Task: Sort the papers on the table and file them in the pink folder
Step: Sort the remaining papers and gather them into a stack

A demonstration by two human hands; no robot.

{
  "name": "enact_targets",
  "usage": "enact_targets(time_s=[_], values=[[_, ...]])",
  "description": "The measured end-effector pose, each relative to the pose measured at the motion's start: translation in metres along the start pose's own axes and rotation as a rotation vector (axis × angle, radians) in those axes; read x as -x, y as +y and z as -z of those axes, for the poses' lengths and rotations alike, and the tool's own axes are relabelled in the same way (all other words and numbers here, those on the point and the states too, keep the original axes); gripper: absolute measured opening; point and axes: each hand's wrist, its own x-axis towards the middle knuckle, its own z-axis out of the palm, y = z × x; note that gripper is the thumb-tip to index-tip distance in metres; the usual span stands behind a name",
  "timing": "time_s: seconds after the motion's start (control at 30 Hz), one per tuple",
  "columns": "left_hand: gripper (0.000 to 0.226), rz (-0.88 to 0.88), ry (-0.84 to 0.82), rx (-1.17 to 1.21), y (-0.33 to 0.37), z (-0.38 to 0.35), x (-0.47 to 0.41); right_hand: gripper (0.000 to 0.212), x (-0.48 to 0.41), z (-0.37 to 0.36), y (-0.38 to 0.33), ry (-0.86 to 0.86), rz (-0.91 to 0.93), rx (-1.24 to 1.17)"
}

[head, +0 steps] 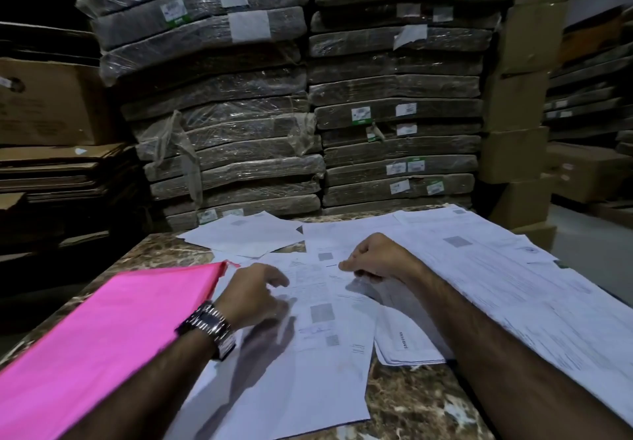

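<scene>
Several white printed papers (322, 316) lie spread over the brown marble table (411, 402). A closed pink folder (102, 330) lies flat on the left part of the table. My left hand (255, 297), with a metal watch on its wrist, hovers over the middle sheet with its fingers spread and nothing in it. My right hand (375, 258) rests on the papers further back, its fingers curled and pinched at a sheet's edge; whether it grips the sheet is unclear. More papers (513, 278) cover the right side, and a few sheets (246, 234) lie at the back.
Tall stacks of plastic-wrapped flat bundles (308, 97) rise right behind the table. Cardboard boxes (524, 97) stand at the right, and flattened cartons (51, 172) are piled at the left. A thin booklet (404, 343) lies beneath my right forearm.
</scene>
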Motion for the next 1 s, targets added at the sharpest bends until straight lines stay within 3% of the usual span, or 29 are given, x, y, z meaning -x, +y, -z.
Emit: enact_targets(time_s=[0.17, 0.37, 0.5, 0.63, 0.77, 0.9, 1.0], values=[[0.045, -0.098, -0.083, 0.073, 0.072, -0.01, -0.027, 0.029, -0.005, 0.036, 0.004, 0.1, -0.094, 0.03], [0.042, -0.001, -0.241, 0.369, 0.135, -0.045, -0.059, 0.028, 0.005, 0.11, 0.069, 0.297, -0.26, 0.367], [0.039, 0.035, -0.292, 0.356, 0.166, -0.073, -0.069, 0.036, 0.02, 0.147, 0.127, 0.385, -0.425, 0.513], [0.03, 0.104, -0.325, 0.416, 0.187, -0.09, -0.079, 0.056, 0.037, 0.157, 0.142, 0.356, -0.532, 0.528], [0.035, 0.128, -0.358, 0.451, 0.199, -0.093, -0.087, 0.044, 0.041, 0.16, 0.134, 0.324, -0.548, 0.437], [0.048, 0.229, -0.329, 0.672, 0.197, -0.098, -0.091, 0.05, 0.036, 0.161, 0.136, 0.349, -0.561, 0.385], [0.03, 0.284, -0.326, 0.831, 0.197, -0.103, -0.092, 0.043, 0.032, 0.158, 0.138, 0.401, -0.598, 0.377]])
